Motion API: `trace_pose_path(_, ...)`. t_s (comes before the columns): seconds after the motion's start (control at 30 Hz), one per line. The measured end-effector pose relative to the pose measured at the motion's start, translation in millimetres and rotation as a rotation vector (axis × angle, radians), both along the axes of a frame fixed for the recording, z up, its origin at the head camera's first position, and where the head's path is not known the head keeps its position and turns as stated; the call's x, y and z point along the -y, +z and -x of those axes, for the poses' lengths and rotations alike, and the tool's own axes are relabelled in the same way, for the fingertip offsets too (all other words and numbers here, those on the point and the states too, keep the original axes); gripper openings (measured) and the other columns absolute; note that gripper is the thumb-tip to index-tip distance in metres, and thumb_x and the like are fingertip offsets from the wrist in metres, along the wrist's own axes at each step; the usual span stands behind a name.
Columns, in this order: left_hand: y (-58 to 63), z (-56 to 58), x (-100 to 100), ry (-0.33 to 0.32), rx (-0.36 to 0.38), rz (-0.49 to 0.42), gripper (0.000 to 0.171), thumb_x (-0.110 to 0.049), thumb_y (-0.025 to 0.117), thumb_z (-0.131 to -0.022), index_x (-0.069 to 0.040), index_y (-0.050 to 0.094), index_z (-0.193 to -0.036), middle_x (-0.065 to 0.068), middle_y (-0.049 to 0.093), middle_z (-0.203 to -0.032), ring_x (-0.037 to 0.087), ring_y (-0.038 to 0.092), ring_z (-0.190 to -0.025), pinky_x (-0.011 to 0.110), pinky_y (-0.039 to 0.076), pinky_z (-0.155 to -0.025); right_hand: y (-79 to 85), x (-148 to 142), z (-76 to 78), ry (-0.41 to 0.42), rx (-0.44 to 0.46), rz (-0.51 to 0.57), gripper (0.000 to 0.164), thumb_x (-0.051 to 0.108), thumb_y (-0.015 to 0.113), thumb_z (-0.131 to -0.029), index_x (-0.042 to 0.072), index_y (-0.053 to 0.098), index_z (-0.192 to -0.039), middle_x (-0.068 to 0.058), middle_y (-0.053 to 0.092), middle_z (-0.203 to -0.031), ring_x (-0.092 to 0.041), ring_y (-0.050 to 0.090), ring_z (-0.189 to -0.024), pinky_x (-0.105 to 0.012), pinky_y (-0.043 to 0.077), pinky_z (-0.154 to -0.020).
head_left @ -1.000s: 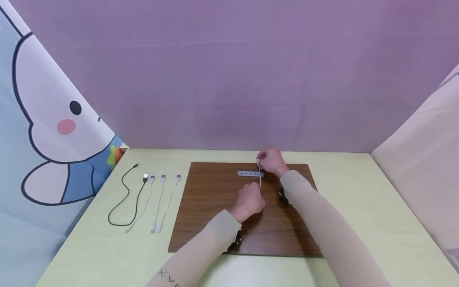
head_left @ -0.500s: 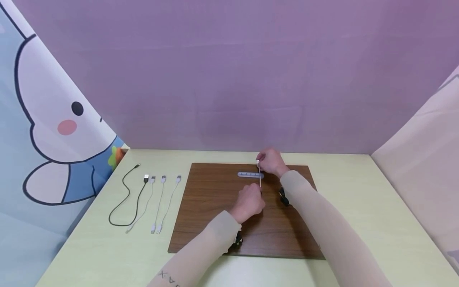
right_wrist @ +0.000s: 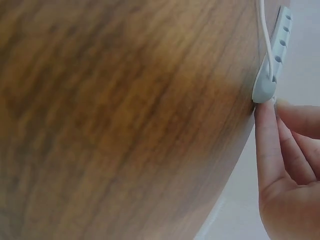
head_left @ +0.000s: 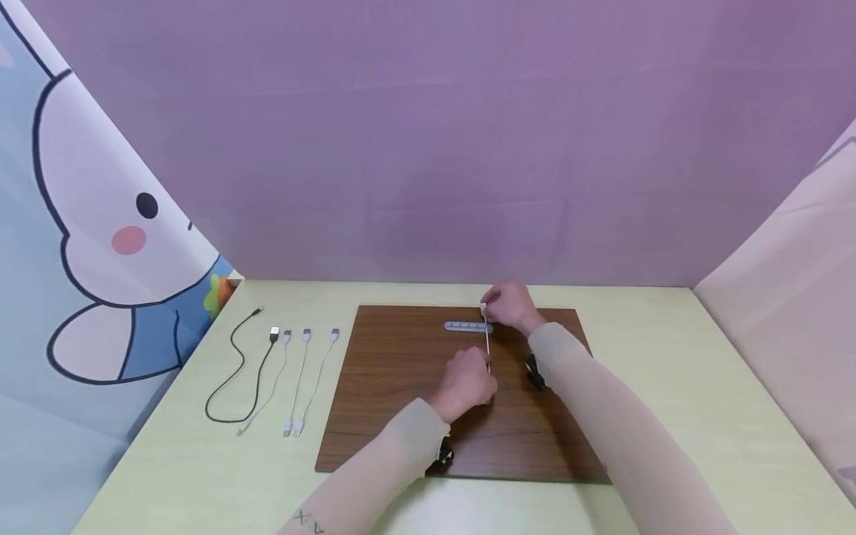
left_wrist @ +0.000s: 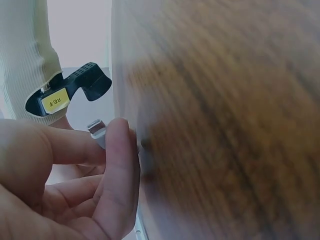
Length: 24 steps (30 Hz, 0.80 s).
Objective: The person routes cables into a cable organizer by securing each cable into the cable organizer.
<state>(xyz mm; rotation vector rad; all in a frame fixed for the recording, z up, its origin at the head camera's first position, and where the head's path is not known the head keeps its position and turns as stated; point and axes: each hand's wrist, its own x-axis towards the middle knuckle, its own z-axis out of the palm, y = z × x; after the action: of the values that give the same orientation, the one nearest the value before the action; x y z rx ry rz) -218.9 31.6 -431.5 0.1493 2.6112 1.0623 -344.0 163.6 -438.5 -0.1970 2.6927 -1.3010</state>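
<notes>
A short white USB cable [head_left: 487, 340] stretches between both hands over the brown wooden board [head_left: 394, 371]. The left hand [head_left: 464, 384] pinches its near end; the left wrist view shows a small metal-tipped plug [left_wrist: 97, 129] sticking out between thumb and finger. At the board's far side, the right hand [head_left: 512, 305] pinches the other end by its white plug [head_left: 484, 307]. Between the hands is a pale blue-grey slotted cable holder [head_left: 461, 326]. In the right wrist view the cable runs into its end slot, and the right fingertips are right at that end of the holder.
Left of the board, a black USB cable [head_left: 274, 336] and several white USB cables [head_left: 307, 335] lie on the pale table [head_left: 669, 386]. Purple cloth [head_left: 468, 186] rises behind the table. Each wrist wears a black camera mount [head_left: 535, 371].
The left hand has shifted slightly toward the person, and more cable shows between the two hands. The right hand has moved slightly right and nearer, keeping its pinch on the plug.
</notes>
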Motion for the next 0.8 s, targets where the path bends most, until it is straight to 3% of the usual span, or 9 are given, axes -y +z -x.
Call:
trace_pose_path(0.17, 2.1, -3.3, -1, -0.007, -0.054, 0.048, 0.022, 0.002, 0.069, -0.082, 0.0, 0.07, -0.104, 0.008, 0.06, -0.079, 0.021, 0.057, -0.06, 0.028, 0.046, -0.048, 1.2, -2, -1.7, -0.009, 0.037, 0.05, 0.022, 0.0, 0.068, -0.092, -0.008, 0.071, -0.113, -0.022, 0.07, -0.105, -0.027, 0.074, -0.088, -0.033, 0.06, -0.077)
trace_pose_path(0.33, 2.2, -6.1, -1, -0.009, -0.027, 0.049, 0.027, 0.0, 0.069, -0.085, 0.0, 0.069, -0.112, 0.007, 0.059, -0.077, 0.02, 0.057, -0.055, 0.028, 0.044, -0.045, 3.2, -5, -2.7, -0.013, 0.075, 0.082, 0.023, 0.001, 0.068, -0.093, -0.008, 0.07, -0.114, -0.022, 0.07, -0.105, -0.028, 0.074, -0.09, -0.034, 0.06, -0.078)
trace_pose_path(0.53, 2.9, -10.8, -1, -0.024, -0.026, 0.052, 0.008, 0.0, 0.069, -0.084, -0.005, 0.065, -0.089, 0.005, 0.06, -0.068, 0.018, 0.056, -0.051, 0.027, 0.043, -0.044, 5.4, -6, -5.8, -0.014, 0.087, 0.074, 0.019, 0.002, 0.068, -0.094, -0.007, 0.073, -0.111, -0.021, 0.07, -0.106, -0.027, 0.074, -0.091, -0.034, 0.06, -0.08)
trace_pose_path(0.7, 4.7, -14.5, 0, -0.021, 0.007, 0.026, 0.009, -0.003, 0.068, -0.09, -0.002, 0.066, -0.098, 0.006, 0.06, -0.066, 0.017, 0.057, -0.047, 0.027, 0.042, -0.042, 7.5, -7, -8.3, -0.004, 0.072, 0.045, 0.019, 0.003, 0.068, -0.095, -0.006, 0.073, -0.111, -0.021, 0.07, -0.106, -0.028, 0.074, -0.091, -0.035, 0.06, -0.081)
trace_pose_path(0.8, 4.9, -16.9, 1, -0.029, -0.027, 0.067, 0.014, -0.006, 0.068, -0.092, 0.0, 0.068, -0.104, 0.006, 0.059, -0.068, 0.018, 0.055, -0.05, 0.028, 0.042, -0.043, 7.0, -7, -8.2, 0.007, 0.066, 0.049, 0.02, 0.003, 0.069, -0.094, -0.007, 0.073, -0.111, -0.021, 0.071, -0.105, -0.027, 0.074, -0.09, -0.035, 0.06, -0.08)
